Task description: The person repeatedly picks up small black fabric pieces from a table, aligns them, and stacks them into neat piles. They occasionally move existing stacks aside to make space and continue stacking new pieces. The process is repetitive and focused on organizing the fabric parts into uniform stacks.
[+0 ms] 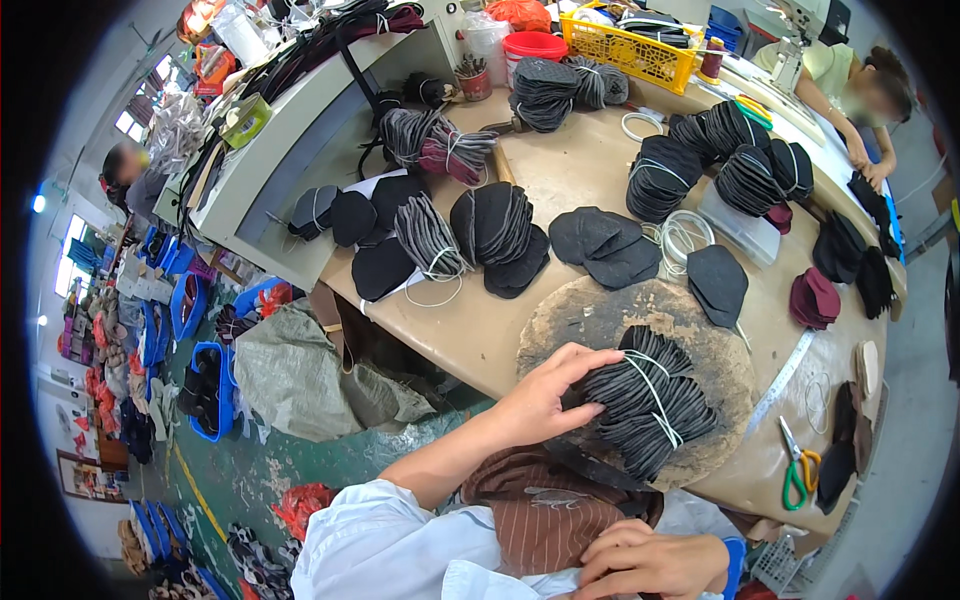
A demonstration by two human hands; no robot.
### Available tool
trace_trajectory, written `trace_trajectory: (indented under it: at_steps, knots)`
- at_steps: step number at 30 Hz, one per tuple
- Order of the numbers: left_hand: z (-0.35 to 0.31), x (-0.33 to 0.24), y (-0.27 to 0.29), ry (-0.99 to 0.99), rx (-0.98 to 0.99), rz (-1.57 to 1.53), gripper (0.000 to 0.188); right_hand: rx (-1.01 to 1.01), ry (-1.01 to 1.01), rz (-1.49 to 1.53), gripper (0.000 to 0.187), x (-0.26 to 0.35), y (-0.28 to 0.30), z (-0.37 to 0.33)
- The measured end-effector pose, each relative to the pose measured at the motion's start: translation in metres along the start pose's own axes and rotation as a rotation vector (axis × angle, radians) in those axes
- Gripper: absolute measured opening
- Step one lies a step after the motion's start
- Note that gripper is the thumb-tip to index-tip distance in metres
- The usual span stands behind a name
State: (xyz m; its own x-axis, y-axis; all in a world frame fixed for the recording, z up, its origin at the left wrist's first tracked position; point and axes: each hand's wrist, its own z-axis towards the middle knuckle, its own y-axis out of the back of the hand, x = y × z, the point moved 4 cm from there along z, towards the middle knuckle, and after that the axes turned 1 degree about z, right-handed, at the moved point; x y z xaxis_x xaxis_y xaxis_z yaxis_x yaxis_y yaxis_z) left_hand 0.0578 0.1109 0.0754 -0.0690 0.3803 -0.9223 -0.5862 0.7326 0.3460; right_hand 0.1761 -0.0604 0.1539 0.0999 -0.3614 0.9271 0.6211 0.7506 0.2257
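A bundle of black cut shoe-shaped pieces (650,405), tied with white cord, stands on a round worn wooden block (560,318) at the table's near edge. My left hand (548,396) grips the bundle's left side, thumb at the near side and fingers over the top. My right hand (655,562) rests low in front of me, close to the brown striped apron (535,520). Its fingers are apart and slightly bent, with nothing visible in them. Loose black pieces (605,245) and one dark piece (717,285) lie just beyond the block.
Scissors (798,470) with green and orange handles lie right of the block, near a measuring tape (782,382). More tied bundles (490,222) spread across the brown table (440,325). A coil of white cord (687,235) lies farther back. A co-worker (860,85) sits at far right.
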Motion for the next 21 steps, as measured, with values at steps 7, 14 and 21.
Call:
trace_trajectory:
  at_steps: [7, 14, 21]
  knots:
    - [0.001, -0.001, 0.0, 0.003, 0.003, -0.007, 0.064, 0.042, -0.029, 0.04, 0.063, -0.004, -0.003, -0.004]
    - [0.0, -0.001, 0.0, 0.002, -0.001, -0.008, 0.063, -0.038, 0.035, -0.081, 0.065, -0.001, 0.004, 0.002]
    - [-0.001, -0.001, 0.0, 0.028, 0.004, -0.02, 0.063, 0.02, -0.049, 0.011, 0.057, -0.007, -0.001, 0.0]
